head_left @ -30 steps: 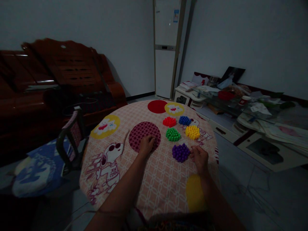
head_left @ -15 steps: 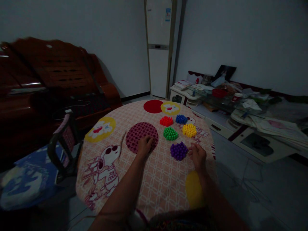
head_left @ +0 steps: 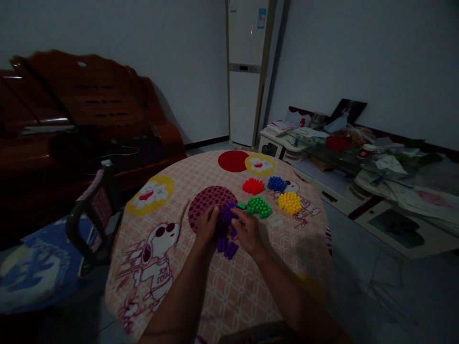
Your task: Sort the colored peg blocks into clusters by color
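My left hand (head_left: 207, 225) and my right hand (head_left: 248, 230) are on either side of a bunch of purple pegs (head_left: 228, 211), their fingers closed in against it. Several loose purple pegs (head_left: 227, 249) lie tipped over on the cloth just below my hands. Part of the bunch is hidden behind my fingers. Close to my right fingertips stands a cluster of small green pegs (head_left: 258, 207), with a green piece lying at its left side. Beyond are clusters of red pegs (head_left: 253, 186), blue pegs (head_left: 277, 183) and yellow pegs (head_left: 289, 203).
A patterned cloth covers the round table (head_left: 229, 296). A chair (head_left: 93, 215) stands at its left edge and a wooden sofa (head_left: 89, 105) behind that. To the right is a low cabinet (head_left: 383, 224) cluttered with papers and bags. A tall white appliance (head_left: 245, 105) stands in the corner.
The purple pegs have moved left from the right side of the table, and several have toppled. My right hand has come left with them, close to my left hand. The view has shifted slightly.
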### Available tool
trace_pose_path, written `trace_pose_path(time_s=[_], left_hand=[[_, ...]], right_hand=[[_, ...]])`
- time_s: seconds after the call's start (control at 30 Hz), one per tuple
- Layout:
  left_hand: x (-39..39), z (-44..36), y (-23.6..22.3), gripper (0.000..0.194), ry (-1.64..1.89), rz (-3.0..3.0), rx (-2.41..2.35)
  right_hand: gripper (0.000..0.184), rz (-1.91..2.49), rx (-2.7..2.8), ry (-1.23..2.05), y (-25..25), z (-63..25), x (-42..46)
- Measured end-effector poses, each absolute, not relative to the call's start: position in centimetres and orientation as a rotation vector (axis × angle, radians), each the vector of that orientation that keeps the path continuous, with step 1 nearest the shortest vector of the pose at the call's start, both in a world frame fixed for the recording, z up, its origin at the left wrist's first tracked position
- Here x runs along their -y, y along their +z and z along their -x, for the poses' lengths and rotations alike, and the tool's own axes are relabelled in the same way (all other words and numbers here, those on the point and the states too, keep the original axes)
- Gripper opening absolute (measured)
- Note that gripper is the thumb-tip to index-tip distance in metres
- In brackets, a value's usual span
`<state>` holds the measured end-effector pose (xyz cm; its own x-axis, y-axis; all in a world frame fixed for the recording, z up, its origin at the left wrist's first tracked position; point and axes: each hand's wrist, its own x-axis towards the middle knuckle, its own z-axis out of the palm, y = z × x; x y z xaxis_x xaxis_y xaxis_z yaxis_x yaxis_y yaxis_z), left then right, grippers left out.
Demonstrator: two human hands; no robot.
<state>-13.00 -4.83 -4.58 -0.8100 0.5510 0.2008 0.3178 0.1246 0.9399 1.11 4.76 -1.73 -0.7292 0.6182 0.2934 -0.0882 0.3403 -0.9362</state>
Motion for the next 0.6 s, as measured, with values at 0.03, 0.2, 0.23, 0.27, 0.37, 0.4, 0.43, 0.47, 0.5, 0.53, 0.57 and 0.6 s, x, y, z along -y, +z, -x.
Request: trace_pose_path(time_s=[0.03, 0.2, 0.23, 0.27, 0.37, 0.4, 0.43, 0.47, 0.5, 0.53, 0.57, 0.6], left_hand=[[5.1, 13.2, -4.4, 0.049, 1.736, -0.871, -2.237], [5.3, 12.2, -4.0, 0.057, 1.468, -1.204, -2.404], [5.1, 11.9, -4.1, 0.063, 1.392, -1.293, -2.414], [4.9, 11.5, -4.2, 0.068, 1.317, -1.364, -2.423], [4.2, 11.2, -5.0, 0.071, 1.126, -1.436, -2.477], [4.1, 11.4, -5.3, 0.067, 1.086, -1.434, -2.503], [4.0, 11.8, -5.5, 0.063, 1.059, -1.424, -2.532], [4.0, 12.4, -5.8, 0.060, 1.047, -1.405, -2.564], [4.0, 13.1, -5.9, 0.059, 1.048, -1.378, -2.596], [4.1, 13.9, -6.1, 0.058, 1.064, -1.343, -2.628], [4.3, 14.7, -6.2, 0.057, 1.095, -1.302, -2.660], [4.5, 15.5, -6.3, 0.055, 1.137, -1.259, -2.693]], right_hand=[[0.042, 0.449, 1.953, 1.403, -1.1, -1.6, -6.1], [0.047, 0.984, 1.708, 0.708, -0.1, -7.7, -18.1], [0.050, 1.086, 1.712, 0.590, -0.4, -8.8, -20.6], [0.052, 1.193, 1.736, 0.514, -0.7, -9.6, -22.9], [0.053, 1.344, 1.930, 0.551, -2.1, -9.7, -26.6], [0.052, 1.327, 1.987, 0.607, -2.6, -9.0, -26.8], [0.050, 1.281, 2.033, 0.671, -3.0, -7.9, -26.5], [0.048, 1.217, 2.063, 0.731, -3.3, -6.7, -25.9], [0.046, 1.126, 2.099, 0.803, -3.5, -5.3, -25.0], [0.043, 1.057, 2.124, 0.837, -3.7, -3.9, -23.9], [0.037, 1.007, 2.140, 0.840, -3.8, -2.5, -22.6], [0.033, 0.980, 2.137, 0.852, -3.8, -1.1, -21.3]])
